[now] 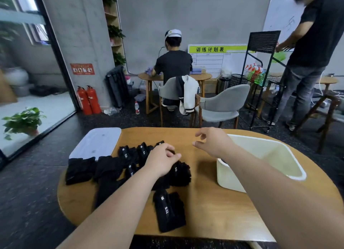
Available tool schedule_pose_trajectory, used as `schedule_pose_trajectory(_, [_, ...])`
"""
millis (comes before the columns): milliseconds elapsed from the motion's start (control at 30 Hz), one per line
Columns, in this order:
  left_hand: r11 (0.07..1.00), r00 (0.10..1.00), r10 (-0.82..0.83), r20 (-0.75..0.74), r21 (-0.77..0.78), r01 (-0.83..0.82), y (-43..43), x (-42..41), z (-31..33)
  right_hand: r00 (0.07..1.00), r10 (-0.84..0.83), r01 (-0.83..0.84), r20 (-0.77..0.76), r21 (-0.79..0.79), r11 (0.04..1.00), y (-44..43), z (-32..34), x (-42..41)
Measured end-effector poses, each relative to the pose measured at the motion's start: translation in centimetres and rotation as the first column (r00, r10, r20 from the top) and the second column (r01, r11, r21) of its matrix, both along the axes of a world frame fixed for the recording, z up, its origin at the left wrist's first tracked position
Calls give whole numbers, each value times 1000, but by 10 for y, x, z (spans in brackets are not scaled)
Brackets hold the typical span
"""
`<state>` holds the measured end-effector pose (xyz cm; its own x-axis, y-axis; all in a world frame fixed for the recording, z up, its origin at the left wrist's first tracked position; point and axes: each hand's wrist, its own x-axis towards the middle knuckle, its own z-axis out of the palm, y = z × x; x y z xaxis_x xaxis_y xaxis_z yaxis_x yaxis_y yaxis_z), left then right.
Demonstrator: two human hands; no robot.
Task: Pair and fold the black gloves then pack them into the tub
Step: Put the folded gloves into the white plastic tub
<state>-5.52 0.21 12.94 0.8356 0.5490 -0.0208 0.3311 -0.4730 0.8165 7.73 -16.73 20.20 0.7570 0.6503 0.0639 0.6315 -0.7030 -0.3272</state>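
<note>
1. Oval wooden table (214,211), seen from the wearer's seat at 6 o'clock; 12 o'clock is the far edge.
2. Black gloves (111,166): a loose heap spread from 9 o'clock toward the centre, several showing white "5.11" tags.
3. Folded glove bundle (168,210): lies apart from the heap at 6 o'clock, flat on the wood, tag upward.
4. Left hand (162,160): rests on the centre-side end of the heap, with its fingers curled into the black fabric and gripping it.
5. Right hand (212,142): hovers above bare wood near 12 o'clock, between heap and tub. Its fingers are loosely bent and hold nothing.
6. Tub (297,174): cream, rectangular, upright at 3 o'clock. The right forearm crosses its near-left corner, where a dark sliver shows inside; what it is cannot be told.
7. White lid (96,142): flat at 10 o'clock, overhanging the table edge and touching the heap.
8. Background: a seated person (173,64) at 12 o'clock; a standing person (312,43) at 2 o'clock.
</note>
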Motion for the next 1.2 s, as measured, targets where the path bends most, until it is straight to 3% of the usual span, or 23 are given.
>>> schedule_pose_trajectory(433, [974, 983, 185, -20, 138, -181, 69, -109, -45, 969, 241, -244, -50, -59, 968, 87, -60, -88])
schedule_pose_trajectory(767, [900, 920, 391, -24, 220, -377, 119, -173, -76, 933, 349, -353, -91, -42, 935, 126, -97, -126])
schedule_pose_trajectory(933, [876, 879, 468, -90, 182, -447, 131, -191, -96, 907, 415, -417, -73, -21, 908, 141, -118, -143])
schedule_pose_trajectory(1200, [874, 855, 476, -207, -1, -487, 135, -200, -115, 834, 551, -548, 45, -64, 834, 153, -149, -178])
